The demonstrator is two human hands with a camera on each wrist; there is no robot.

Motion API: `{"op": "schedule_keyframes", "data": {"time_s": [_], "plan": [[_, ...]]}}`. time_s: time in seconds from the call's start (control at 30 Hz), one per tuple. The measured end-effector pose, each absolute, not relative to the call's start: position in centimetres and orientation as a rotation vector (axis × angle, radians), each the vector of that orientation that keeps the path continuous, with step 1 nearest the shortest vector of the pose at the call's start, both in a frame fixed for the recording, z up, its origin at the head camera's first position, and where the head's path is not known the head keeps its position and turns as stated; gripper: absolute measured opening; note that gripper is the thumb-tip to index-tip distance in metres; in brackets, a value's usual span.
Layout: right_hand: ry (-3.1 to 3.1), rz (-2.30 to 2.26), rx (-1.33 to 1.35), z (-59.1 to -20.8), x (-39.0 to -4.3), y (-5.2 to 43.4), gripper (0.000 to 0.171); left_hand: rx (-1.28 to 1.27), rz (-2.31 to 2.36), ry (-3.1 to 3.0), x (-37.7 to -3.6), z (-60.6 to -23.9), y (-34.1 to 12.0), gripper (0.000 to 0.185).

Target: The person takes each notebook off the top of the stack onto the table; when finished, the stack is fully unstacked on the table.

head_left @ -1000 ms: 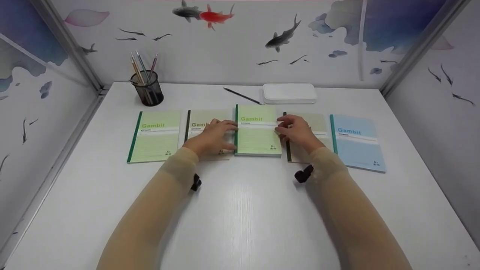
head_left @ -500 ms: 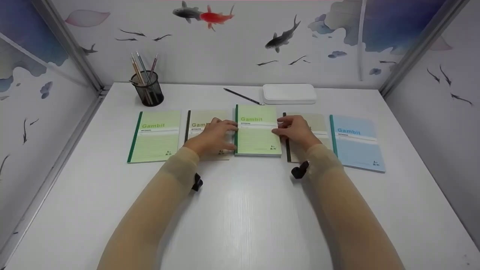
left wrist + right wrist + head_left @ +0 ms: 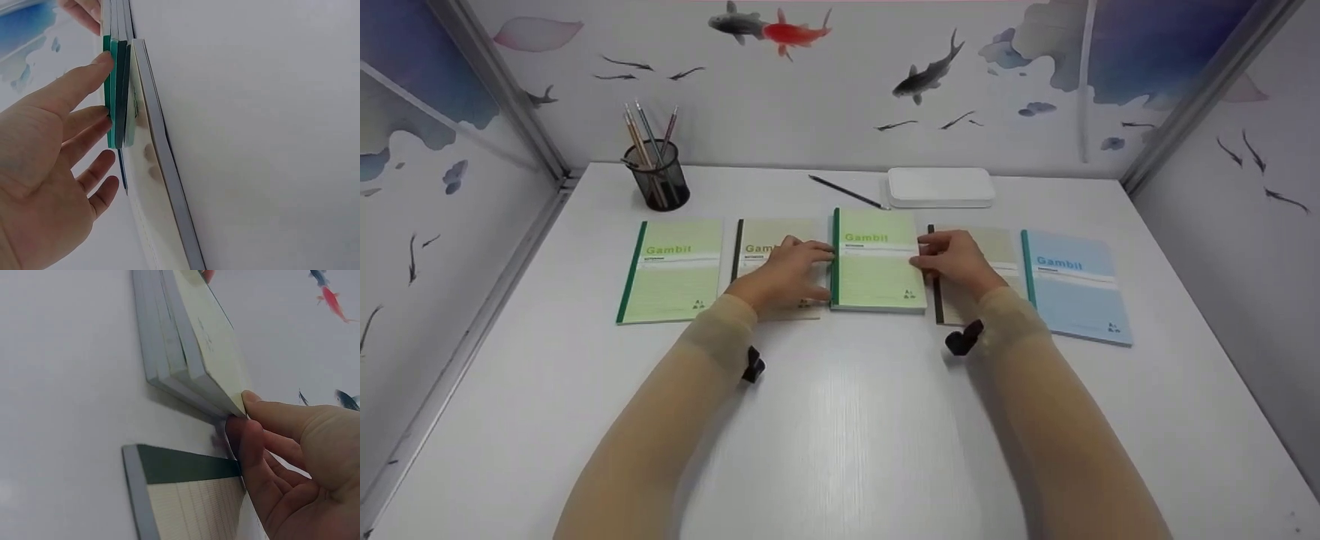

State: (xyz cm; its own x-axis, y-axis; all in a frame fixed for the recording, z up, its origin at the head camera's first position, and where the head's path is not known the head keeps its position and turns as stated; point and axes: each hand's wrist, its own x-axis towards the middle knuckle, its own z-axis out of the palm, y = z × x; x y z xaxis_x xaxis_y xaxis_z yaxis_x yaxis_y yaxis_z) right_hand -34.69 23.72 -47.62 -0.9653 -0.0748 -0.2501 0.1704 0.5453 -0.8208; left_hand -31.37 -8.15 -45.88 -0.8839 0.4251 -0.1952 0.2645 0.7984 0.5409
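A stack of green-spined Gambit notebooks lies in the middle of a row on the white table. My left hand rests over a beige notebook, and its straight fingers touch the stack's green spines. My right hand is at the stack's right edge, lying on another beige notebook. In the right wrist view its thumb meets the top cover's corner. The fingers press against the side of the stack.
A light green notebook lies at the left end of the row and a blue one at the right end. Behind the row stand a black mesh pencil cup, a loose pencil and a flat white box. Walls enclose three sides.
The right wrist has drawn in slightly towards the stack. Both hands stay at the stack's edges and the notebooks have not moved.
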Motion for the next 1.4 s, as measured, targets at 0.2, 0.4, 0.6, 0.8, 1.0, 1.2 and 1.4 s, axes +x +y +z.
{"op": "schedule_keyframes", "data": {"time_s": [0.2, 0.4, 0.6, 0.8, 1.0, 1.2, 1.4], "plan": [[2.491, -1.485, 0.107, -47.8, -34.6, 24.3, 0.060, 0.531, 0.740, 2.681, -31.5, -46.1, -8.2, 0.073], [2.431, -1.533, 0.175, -48.0, -34.2, 25.0, 0.061, 0.551, 0.719, 2.680, -31.6, -46.2, -8.3, 0.070], [2.443, -1.550, 0.100, -48.1, -33.1, 25.5, 0.057, 0.587, 0.659, 2.701, -31.7, -46.0, -8.2, 0.069], [2.362, -1.646, 0.124, -47.8, -31.8, 26.0, 0.055, 0.585, 0.650, 2.706, -31.6, -45.7, -8.1, 0.071], [2.268, -1.754, 0.149, -47.4, -29.9, 26.7, 0.055, 0.591, 0.648, 2.720, -31.5, -45.6, -8.1, 0.070], [2.190, -1.788, 0.123, -47.4, -27.7, 27.6, 0.054, 0.565, 0.662, 2.722, -31.3, -45.5, -8.0, 0.069], [2.134, -1.799, 0.104, -47.6, -25.6, 27.9, 0.057, 0.564, 0.651, 2.725, -31.3, -45.4, -8.1, 0.070]]}}
